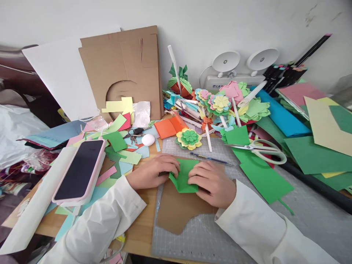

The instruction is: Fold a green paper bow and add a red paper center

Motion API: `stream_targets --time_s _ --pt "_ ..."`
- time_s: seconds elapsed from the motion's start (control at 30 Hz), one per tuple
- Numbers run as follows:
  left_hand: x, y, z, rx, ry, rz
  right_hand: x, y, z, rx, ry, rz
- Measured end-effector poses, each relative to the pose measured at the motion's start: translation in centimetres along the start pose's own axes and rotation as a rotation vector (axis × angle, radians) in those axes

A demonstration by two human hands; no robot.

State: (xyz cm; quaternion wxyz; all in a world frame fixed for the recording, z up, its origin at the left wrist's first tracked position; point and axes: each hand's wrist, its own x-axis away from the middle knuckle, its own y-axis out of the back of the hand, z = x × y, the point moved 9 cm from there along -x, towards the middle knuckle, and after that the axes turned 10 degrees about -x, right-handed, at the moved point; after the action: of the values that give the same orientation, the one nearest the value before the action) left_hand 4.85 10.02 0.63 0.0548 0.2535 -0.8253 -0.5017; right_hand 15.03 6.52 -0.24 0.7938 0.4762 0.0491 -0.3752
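Note:
A small folded piece of green paper (184,178) lies on a brown cardboard cut-out (178,212) on the grey cutting mat (198,238). My left hand (152,171) pinches the paper's left edge with curled fingers. My right hand (211,182) presses down on its right side, fingers bent and closed over the fold. Both arms wear white sleeves. A blue pen (211,158) lies just beyond the paper.
A phone in a pink case (79,170) rests at the left among paper scraps. White-handled scissors (261,150) lie on green sheets at right. Paper flowers (189,138) on sticks, cardboard sheets (129,69) and a white lamp (233,73) crowd the back.

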Motion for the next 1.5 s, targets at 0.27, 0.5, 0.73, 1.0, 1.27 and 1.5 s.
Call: stream_targets --time_s 0.27,0.5,0.73,1.0,1.27,1.5 --pt "0.1 -1.1 -0.2 0.164 -0.048 -0.039 -0.3 -0.7 0.8 0.035 0.022 -0.009" --pt "-0.3 -1.2 -1.2 0.160 -0.070 -0.034 -0.6 -1.2 0.6 0.065 -0.068 -0.012" --pt "-0.1 0.3 0.5 -0.069 0.204 -0.150 -0.5 -1.7 -0.4 0.048 -0.232 0.015" --pt "-0.5 -1.7 -1.7 -0.263 0.020 0.067 -0.3 -1.6 -1.4 0.008 -0.339 -0.043" --pt "-0.2 -1.2 -1.0 -0.336 0.011 0.075 -0.5 -0.4 -0.2 0.026 -0.175 -0.006" --pt "0.2 -0.1 0.0 -0.234 0.066 0.058 -0.2 0.4 0.5 0.015 0.031 -0.019"
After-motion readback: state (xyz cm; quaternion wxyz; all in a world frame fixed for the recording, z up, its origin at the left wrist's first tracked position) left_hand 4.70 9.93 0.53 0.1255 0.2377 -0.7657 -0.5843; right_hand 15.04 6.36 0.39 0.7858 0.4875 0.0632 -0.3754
